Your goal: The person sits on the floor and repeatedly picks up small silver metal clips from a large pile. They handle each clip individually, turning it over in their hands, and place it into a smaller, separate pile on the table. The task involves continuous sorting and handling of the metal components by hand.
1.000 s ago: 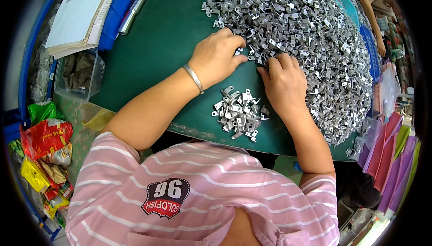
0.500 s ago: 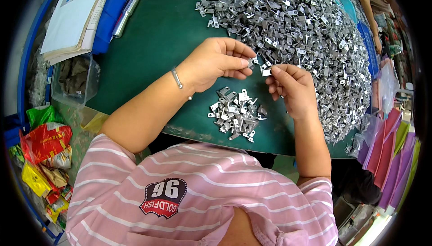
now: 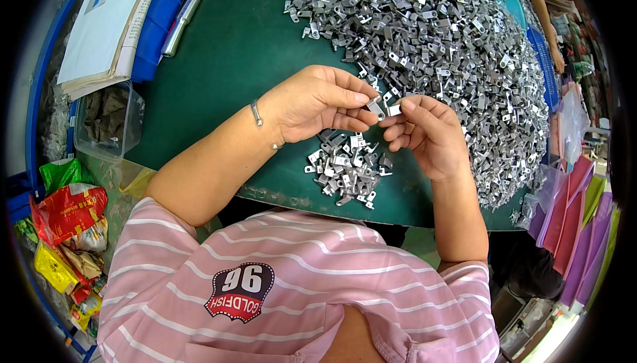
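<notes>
Held brackets: two small bent metal brackets, each with a hole, as far as I can see; the left bracket and the right bracket are side by side above the desk. Whether they touch, I cannot tell.
Slipping risk: each piece is pinched only near the fingertips, so a small loosening or a knock between them could drop one. Falling toward 1 o'clock, it would be hard to find among similar pieces.
Mixing risk: both heaps are close to the hands, so a careless sweep of the fingers could join them.
Edge risk: the small heap lies near the desk's near edge; a forearm brushing it could push pieces to the floor.
Left hand: at 9 o'clock of the brackets, the left hand has thumb and forefinger closed on its bracket, other fingers loosely bent.
Right hand: at 4 o'clock, the right hand pinches its bracket with thumb and forefinger, other fingers half curled; if the palm hides more, I cannot tell.
Small heap: the small heap of brackets is at 7 o'clock.
Large heap: the large heap of brackets spreads from 11 to 4 o'clock.
Clear plastic box: at 9 o'clock, the clear plastic box contains dark cloth-like material.
</notes>
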Action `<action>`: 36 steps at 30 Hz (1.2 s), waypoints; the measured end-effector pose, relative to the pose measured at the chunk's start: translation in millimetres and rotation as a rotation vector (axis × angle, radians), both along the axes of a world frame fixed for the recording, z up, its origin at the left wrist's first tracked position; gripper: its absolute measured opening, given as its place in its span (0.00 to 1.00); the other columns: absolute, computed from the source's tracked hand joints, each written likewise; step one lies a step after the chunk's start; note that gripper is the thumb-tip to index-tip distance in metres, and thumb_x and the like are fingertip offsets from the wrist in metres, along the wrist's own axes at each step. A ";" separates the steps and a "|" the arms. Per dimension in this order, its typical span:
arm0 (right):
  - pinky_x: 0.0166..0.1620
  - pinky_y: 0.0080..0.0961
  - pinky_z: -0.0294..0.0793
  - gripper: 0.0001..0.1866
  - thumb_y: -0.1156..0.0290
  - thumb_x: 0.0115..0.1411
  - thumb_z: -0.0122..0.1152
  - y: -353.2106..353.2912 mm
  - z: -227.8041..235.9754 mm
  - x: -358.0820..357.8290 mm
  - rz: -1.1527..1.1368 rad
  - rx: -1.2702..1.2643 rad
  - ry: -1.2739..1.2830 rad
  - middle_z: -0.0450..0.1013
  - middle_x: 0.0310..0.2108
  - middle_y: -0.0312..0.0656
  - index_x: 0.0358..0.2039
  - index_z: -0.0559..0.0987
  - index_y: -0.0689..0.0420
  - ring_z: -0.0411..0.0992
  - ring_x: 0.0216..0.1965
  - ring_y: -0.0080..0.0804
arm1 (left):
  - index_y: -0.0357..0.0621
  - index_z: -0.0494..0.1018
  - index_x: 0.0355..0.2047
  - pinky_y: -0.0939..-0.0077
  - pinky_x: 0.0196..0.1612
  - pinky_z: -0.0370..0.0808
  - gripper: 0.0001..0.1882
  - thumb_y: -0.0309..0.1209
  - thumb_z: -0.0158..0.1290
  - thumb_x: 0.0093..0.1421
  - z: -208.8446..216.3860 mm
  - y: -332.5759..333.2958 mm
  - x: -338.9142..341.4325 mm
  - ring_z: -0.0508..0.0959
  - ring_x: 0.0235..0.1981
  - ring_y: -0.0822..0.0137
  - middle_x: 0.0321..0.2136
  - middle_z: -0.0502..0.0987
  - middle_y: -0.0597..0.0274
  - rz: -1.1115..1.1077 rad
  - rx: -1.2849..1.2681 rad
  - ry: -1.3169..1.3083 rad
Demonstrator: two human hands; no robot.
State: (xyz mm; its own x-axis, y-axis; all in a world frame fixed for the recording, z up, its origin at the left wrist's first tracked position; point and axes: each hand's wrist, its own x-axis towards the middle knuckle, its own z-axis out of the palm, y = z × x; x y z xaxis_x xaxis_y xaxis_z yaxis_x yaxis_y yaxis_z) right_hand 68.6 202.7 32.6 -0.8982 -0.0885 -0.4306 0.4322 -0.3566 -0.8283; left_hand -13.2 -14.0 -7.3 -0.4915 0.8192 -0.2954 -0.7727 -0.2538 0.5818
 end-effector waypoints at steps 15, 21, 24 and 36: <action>0.45 0.25 0.79 0.05 0.83 0.59 0.59 -7.5 -6.8 26.2 0.145 0.496 0.482 0.79 0.39 0.46 0.36 0.79 0.65 0.79 0.40 0.32 | 0.33 0.79 0.38 0.79 0.35 0.79 0.08 0.22 0.58 0.58 20.0 -7.9 -4.5 0.82 0.30 0.70 0.31 0.82 0.56 -0.224 -0.194 0.378; 0.39 0.30 0.76 0.08 0.84 0.50 0.64 -3.1 -6.2 15.5 0.308 1.090 0.891 0.78 0.33 0.43 0.32 0.80 0.60 0.76 0.35 0.41 | 0.36 0.81 0.32 0.82 0.36 0.75 0.05 0.20 0.60 0.53 23.2 -11.3 -3.4 0.78 0.31 0.75 0.30 0.79 0.63 -0.490 -0.273 0.941; 0.38 0.34 0.74 0.11 0.80 0.49 0.61 -0.1 -15.4 -0.3 0.264 1.538 1.017 0.73 0.33 0.41 0.35 0.79 0.60 0.72 0.36 0.42 | 0.37 0.81 0.32 0.82 0.32 0.73 0.05 0.21 0.60 0.53 24.8 -7.9 -2.4 0.77 0.29 0.76 0.29 0.78 0.63 -0.387 -0.352 1.032; 0.37 0.28 0.68 0.04 0.72 0.49 0.55 -4.9 -16.6 -17.6 0.469 1.930 1.130 0.67 0.29 0.37 0.25 0.77 0.56 0.68 0.36 0.33 | 0.39 0.73 0.37 0.60 0.35 0.75 0.13 0.21 0.59 0.50 -5.2 34.2 2.4 0.76 0.34 0.49 0.34 0.71 0.53 0.226 -0.743 1.849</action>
